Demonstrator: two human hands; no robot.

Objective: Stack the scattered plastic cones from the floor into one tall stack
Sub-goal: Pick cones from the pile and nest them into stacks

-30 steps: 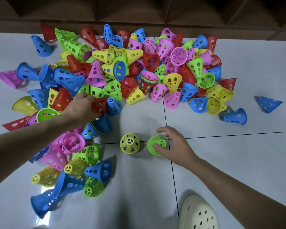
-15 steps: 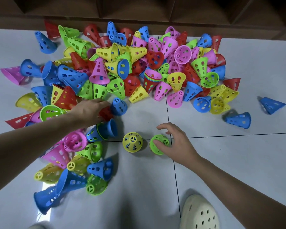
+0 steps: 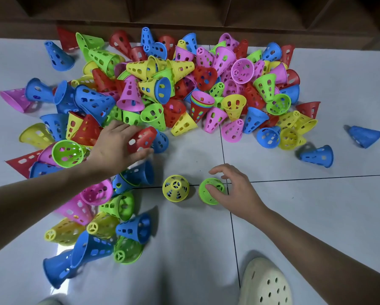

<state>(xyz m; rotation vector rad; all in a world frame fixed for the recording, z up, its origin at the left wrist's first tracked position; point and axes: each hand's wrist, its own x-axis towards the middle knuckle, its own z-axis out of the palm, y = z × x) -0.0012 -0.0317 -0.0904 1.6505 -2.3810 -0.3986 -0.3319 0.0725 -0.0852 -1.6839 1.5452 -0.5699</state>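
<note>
— Where do we stand with the cones?

— Our left hand (image 3: 116, 146) has its fingers and thumb curled round a red cone (image 3: 141, 139), held on its side at the near edge of the big pile of cones (image 3: 184, 84), its wide mouth turned to the right. A blue cone (image 3: 161, 142) lies just beside it, touching or nearly so (we cannot tell which).

— And the right?

— Our right hand (image 3: 233, 192) sits on the green cone (image 3: 210, 191) that stands upright on the white tile floor (image 3: 316, 216), thumb on its top and the other fingers arched over its far side, curled about it. Just to its left stands a yellow cone (image 3: 176, 188), also upright, apart from the green one by a small gap.

— The rest of the cones?

— Scattered: the main heap runs along the dark wooden furniture (image 3: 184, 9) at the back, a smaller cluster lies under our left forearm, and two blue ones sit well apart to the right. Inside the heap a short nested stack (image 3: 199, 106) in mixed colours lies tilted. Our cream perforated clog (image 3: 266, 285) shows at the bottom.
</note>
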